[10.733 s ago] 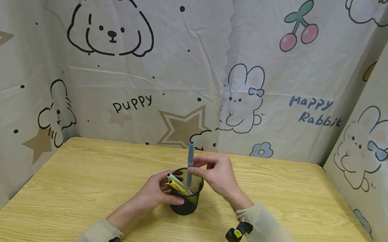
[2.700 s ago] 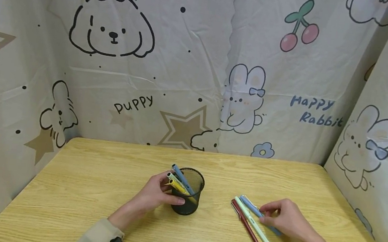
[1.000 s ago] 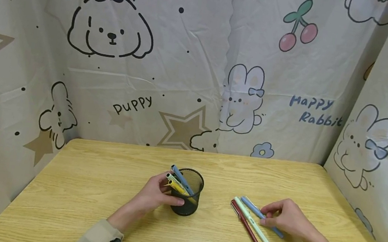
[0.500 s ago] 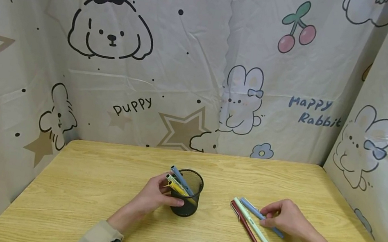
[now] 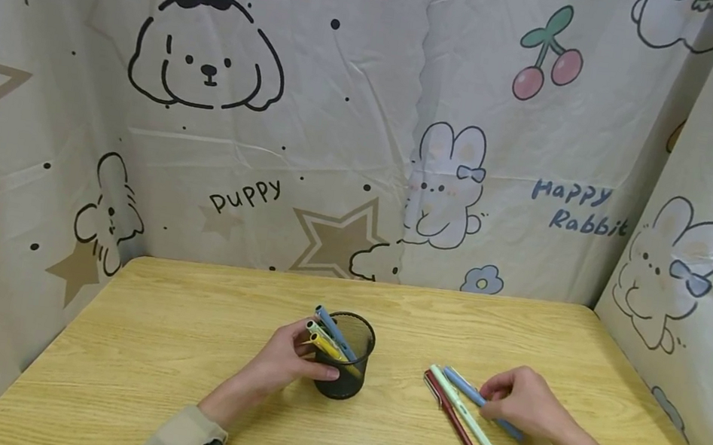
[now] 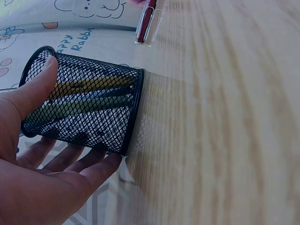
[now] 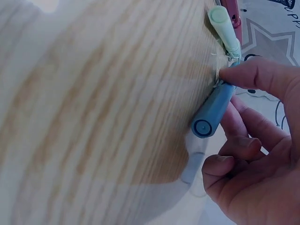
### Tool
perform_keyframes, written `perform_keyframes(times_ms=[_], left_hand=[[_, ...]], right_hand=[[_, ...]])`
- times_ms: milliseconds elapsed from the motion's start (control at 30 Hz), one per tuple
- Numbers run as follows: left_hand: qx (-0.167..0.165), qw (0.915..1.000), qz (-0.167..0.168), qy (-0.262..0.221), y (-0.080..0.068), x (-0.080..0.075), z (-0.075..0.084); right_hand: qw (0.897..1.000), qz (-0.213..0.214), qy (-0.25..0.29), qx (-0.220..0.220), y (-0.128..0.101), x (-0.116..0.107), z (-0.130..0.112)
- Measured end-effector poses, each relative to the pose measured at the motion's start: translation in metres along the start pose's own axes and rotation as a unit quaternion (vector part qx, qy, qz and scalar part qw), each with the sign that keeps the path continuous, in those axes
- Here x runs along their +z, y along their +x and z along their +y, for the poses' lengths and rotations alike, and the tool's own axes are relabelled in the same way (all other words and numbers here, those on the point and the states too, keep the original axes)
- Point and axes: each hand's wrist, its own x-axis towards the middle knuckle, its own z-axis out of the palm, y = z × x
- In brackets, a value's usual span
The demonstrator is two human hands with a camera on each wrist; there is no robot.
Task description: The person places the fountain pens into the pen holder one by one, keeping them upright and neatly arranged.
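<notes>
Table [image 5: 174, 349] wooden, cartoon-print cloth [image 5: 341, 137] walling it round. Black mesh cup [image 5: 346, 365] near middle, upright, blue, green, yellow pens [image 5: 330, 334] leaning inside. Left hand [image 5: 285, 361] wraps cup, thumb on rim. Right hand [image 5: 522, 409] well apart, pinches blue pen [image 5: 463, 386] lying on table. Mint pen [image 5: 459, 418] and dark red pen [image 5: 451, 427] lie just beside it.

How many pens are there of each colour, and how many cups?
Blue pens: 2, one in the mesh cup at and one on the table at
Yellow pens: 1
Pale green pens: 2
Dark red pens: 1
Mesh cups: 1
Total: 6 pens and 1 cup, 7 things
</notes>
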Motion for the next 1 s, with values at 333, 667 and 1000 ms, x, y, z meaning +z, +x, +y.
perform_keyframes(times_ms=[333,667,1000], left_hand=[[0.000,1.0000,0.000,-0.004,0.001,0.000,0.000],[0.001,1.0000,0.001,-0.004,0.002,0.001,-0.001],[-0.002,1.0000,0.003,-0.001,0.000,0.001,-0.001]], right_hand=[[1.000,-0.002,-0.001,-0.005,-0.001,-0.002,0.001],[1.000,-0.005,0.019,-0.004,-0.003,-0.004,-0.002],[0.999,0.010,0.045,0.011,-0.003,-0.008,-0.012]])
